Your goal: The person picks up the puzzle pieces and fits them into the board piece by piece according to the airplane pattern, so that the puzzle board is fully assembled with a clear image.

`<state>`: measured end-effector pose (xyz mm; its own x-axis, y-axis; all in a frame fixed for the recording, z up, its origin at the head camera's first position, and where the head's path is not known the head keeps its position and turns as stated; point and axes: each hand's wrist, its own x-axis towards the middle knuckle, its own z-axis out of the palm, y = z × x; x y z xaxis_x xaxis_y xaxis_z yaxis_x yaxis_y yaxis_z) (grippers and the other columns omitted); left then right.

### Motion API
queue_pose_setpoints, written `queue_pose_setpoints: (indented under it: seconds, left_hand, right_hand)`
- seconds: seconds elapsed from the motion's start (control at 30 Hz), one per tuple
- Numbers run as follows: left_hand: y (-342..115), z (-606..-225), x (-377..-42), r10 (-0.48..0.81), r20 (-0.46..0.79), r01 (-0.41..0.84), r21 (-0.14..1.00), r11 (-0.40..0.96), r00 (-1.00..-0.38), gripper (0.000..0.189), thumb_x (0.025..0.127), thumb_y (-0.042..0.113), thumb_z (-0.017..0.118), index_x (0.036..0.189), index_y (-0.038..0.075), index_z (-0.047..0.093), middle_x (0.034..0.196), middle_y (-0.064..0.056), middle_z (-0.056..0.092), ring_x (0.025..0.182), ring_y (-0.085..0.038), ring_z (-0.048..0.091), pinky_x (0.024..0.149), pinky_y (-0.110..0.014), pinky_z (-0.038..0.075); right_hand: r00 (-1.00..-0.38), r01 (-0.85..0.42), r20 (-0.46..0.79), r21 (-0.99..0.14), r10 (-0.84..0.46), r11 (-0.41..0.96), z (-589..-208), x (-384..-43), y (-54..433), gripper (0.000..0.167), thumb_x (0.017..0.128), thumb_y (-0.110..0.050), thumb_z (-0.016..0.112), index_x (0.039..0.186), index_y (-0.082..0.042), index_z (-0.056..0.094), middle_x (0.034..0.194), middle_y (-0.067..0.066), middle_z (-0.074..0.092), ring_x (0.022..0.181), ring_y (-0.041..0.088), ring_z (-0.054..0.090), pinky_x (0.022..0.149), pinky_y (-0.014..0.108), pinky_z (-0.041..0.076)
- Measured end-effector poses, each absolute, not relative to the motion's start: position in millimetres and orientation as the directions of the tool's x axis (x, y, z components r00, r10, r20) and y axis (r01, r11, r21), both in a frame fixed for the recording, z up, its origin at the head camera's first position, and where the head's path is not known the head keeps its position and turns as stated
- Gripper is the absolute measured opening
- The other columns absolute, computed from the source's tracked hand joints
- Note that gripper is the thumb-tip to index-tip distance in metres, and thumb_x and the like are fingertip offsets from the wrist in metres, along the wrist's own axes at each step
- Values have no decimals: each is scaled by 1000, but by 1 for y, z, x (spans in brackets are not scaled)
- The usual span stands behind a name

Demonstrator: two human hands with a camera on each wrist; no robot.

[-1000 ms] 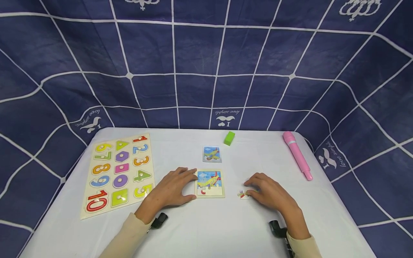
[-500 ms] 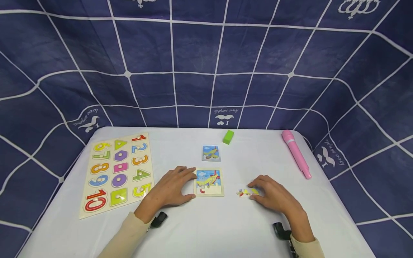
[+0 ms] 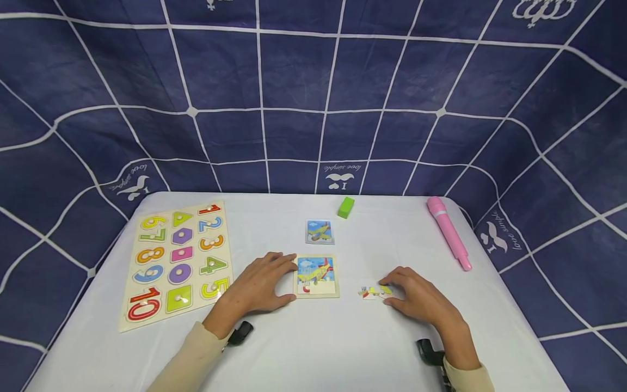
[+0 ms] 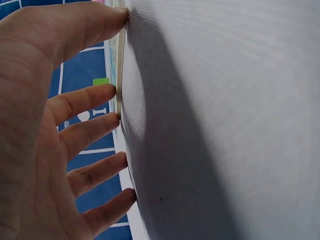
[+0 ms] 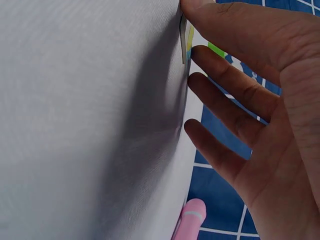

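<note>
The left hand [image 3: 259,285] rests at the left edge of a small square jigsaw board [image 3: 314,297]. Its thumb and foremost fingers touch that side, and the other fingers are spread. On the board is a partly filled picture of a yellow and red airplane. The right hand [image 3: 416,296] pinches a loose puzzle piece [image 3: 385,290] between thumb and index finger at the table surface; in the right wrist view the piece's thin edge [image 5: 183,42] shows beside the thumb. More loose pieces [image 3: 367,293] lie just left of it.
A number and shape puzzle board [image 3: 164,247] lies at the left. Behind the jigsaw is a small airplane picture tile [image 3: 320,232], with a green block [image 3: 345,207] farther back. A pink toy microphone [image 3: 449,234] lies at the right. A blue curtain [image 3: 303,98] rises behind the table.
The right hand has shifted slightly right, and the loose pieces that it partly covered are now spread apart and more visible. The left hand stays at the jigsaw board.
</note>
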<state>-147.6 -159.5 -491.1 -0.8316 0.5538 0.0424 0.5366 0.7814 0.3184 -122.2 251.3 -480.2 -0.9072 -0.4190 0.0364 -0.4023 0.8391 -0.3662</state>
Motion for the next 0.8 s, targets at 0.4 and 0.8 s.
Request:
queue_pose_setpoints:
  seconds: [0.4,0.8]
  left_hand:
    - [-160,-490,-148,551,43,534,319,783,-834,68,89,52,83,147,20,66,164,-1,52,150,-32,47,117,-59,45]
    - [-160,-491,-147,552,46,536,320,781,-832,68,89,52,84,146,20,66,164,-1,53,150,-31,48,116,-58,46]
  right_hand:
    - [-906,-407,49,-377,-421,832,-482,-124,248,39,83,-16,94,120,-16,81,122,-4,71,121,22,66,105,49,56]
    - [-894,-417,18,-401,-448,815,-484,-130,222,33,86,-14,91,117,-19,82,114,-10,71,112,13,64,102,43,57]
